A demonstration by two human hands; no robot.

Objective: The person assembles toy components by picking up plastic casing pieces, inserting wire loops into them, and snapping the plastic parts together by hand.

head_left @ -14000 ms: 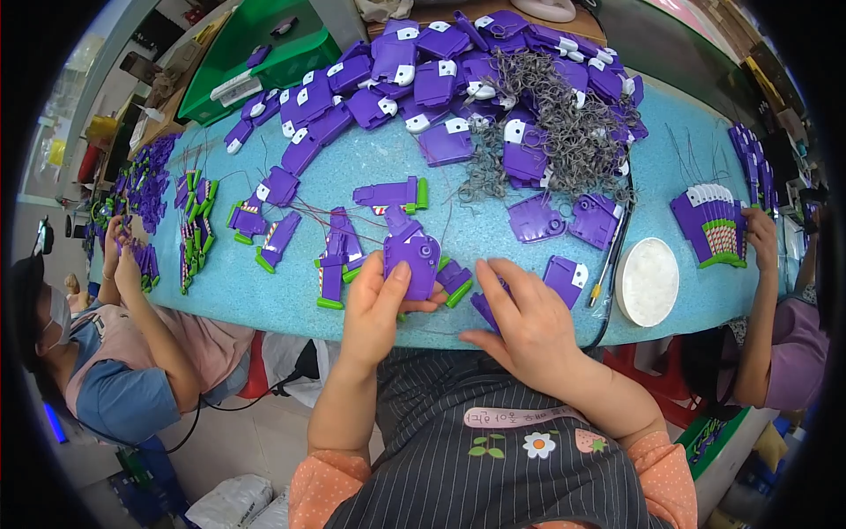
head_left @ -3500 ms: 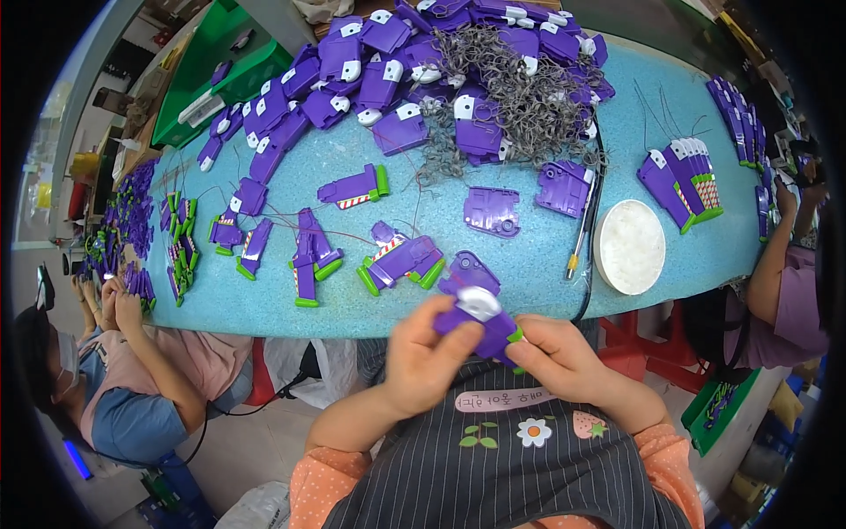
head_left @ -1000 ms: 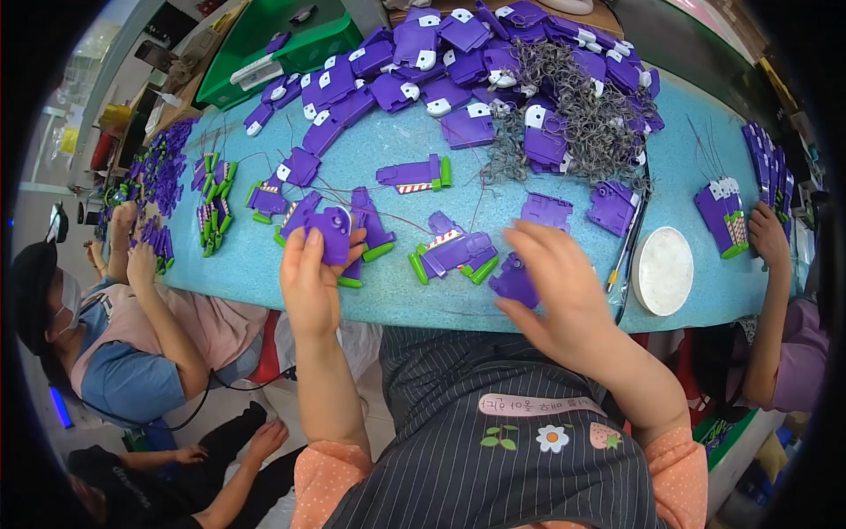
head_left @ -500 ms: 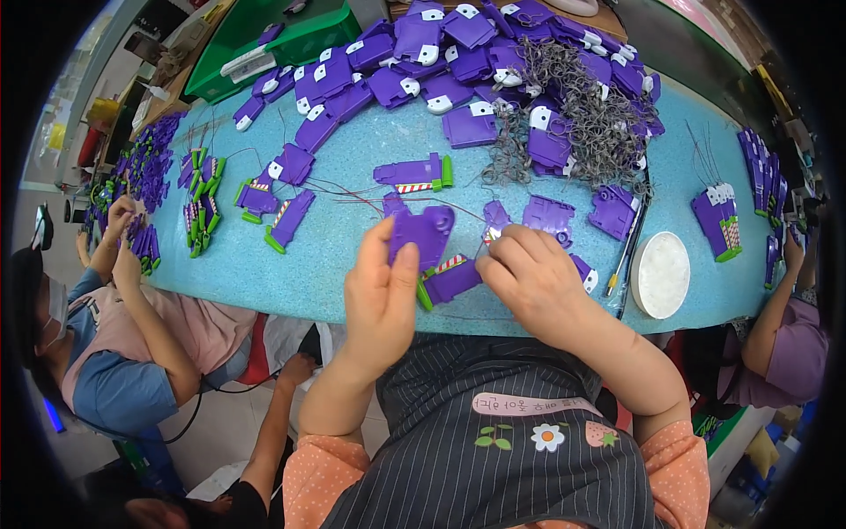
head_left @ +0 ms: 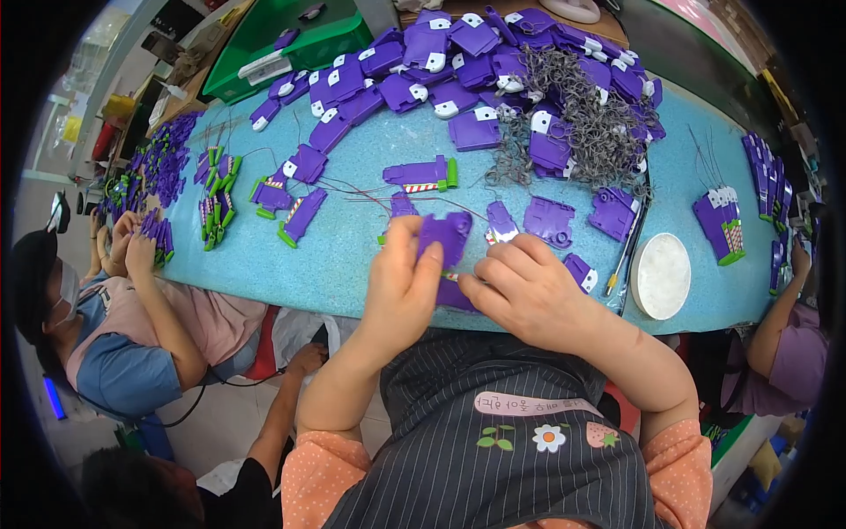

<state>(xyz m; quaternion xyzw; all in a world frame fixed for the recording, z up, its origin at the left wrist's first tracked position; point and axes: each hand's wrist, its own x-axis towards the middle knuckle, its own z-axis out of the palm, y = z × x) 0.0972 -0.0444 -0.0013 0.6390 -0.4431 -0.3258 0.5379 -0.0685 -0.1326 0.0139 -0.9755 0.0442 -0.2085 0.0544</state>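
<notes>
The left hand (head_left: pixel 405 286) grips a flat purple piece (head_left: pixel 448 234) up off the table, just over the near edge. The thumb is on one side and the fingers are on the other, maybe so the piece does not slip or turn. A bump shows near its top corner. The right hand (head_left: pixel 529 295) is just beside it. Its fingers are bent in with the tips close together, as if for small, careful work, but they hide what is there, so I cannot tell if it grips anything. Under the hands is another purple part (head_left: pixel 456 298), mostly hidden, so I cannot tell if it touches the flat piece.

Near the right hand, two purple covers (head_left: pixel 548 220) lie side by side on the blue table (head_left: pixel 352 273), perhaps so they are easy to grab. A small purple piece with a white corner (head_left: pixel 579 271) lies near the knuckles. The stick with a yellow end (head_left: pixel 612 284) is next to the white bowl (head_left: pixel 636 275), likely to be close but out of the way.

Farther back is a big pile of purple pieces (head_left: pixel 474 132), with curly gray wires (head_left: pixel 586 115) heaped on top. It seems pushed back to leave room for the hands. On the right, purple and green parts (head_left: pixel 716 220) lie in a fan, maybe to keep them neat.
</notes>
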